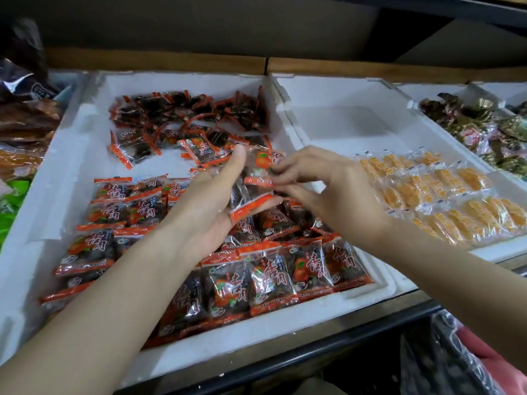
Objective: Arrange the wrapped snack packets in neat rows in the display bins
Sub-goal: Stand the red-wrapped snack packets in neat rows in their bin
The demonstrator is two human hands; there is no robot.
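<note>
A white foam bin (pixel 71 155) holds orange-edged clear snack packets with dark fruit inside. Neat overlapping rows of them (pixel 273 269) fill its near half; a loose jumble (pixel 188 115) lies at the back. Over the middle of the bin my left hand (pixel 216 201) is palm up, its thumb and fingers curled round a small stack of these packets (pixel 251 192). My right hand (pixel 322 189) reaches in from the right, and its fingertips pinch the top packet of that stack. Part of the stack is hidden by the fingers.
A second foam bin (pixel 336 95) to the right holds rows of yellow-orange packets (pixel 439 192) in its near half. Further right lies a bin of green and dark wrapped sweets (pixel 484 126). Brown and green packs (pixel 22 124) are at far left. A dark shelf edge (pixel 313 354) runs below.
</note>
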